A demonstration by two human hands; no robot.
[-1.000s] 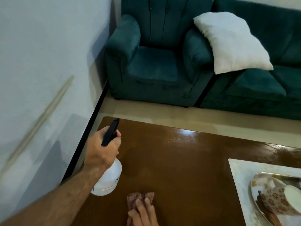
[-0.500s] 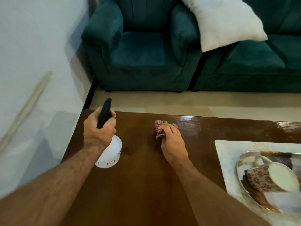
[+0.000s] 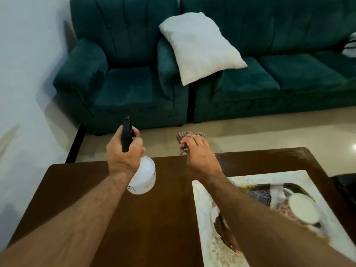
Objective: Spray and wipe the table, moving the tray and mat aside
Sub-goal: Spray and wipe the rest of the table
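My left hand (image 3: 124, 154) grips the black trigger head of a white spray bottle (image 3: 143, 178), held above the brown wooden table (image 3: 107, 218) near its far edge. My right hand (image 3: 199, 153) clutches a crumpled reddish patterned cloth (image 3: 183, 140) at the table's far edge, the cloth sticking out past it over the floor. On the right side of the table lies a white patterned mat (image 3: 215, 253). A tray (image 3: 265, 191) with an upturned floral cup (image 3: 302, 211) sits on the mat, partly hidden by my right forearm.
A teal armchair (image 3: 123, 81) and a teal sofa (image 3: 285, 74) stand beyond the table across a strip of beige floor. A white pillow (image 3: 200, 47) leans between them. A pale wall (image 3: 28, 74) runs along the left.
My right hand slid the cloth from the near part of the table forward to its far edge. My left hand lifted the bottle slightly. The view tilted up, showing more of the sofa.
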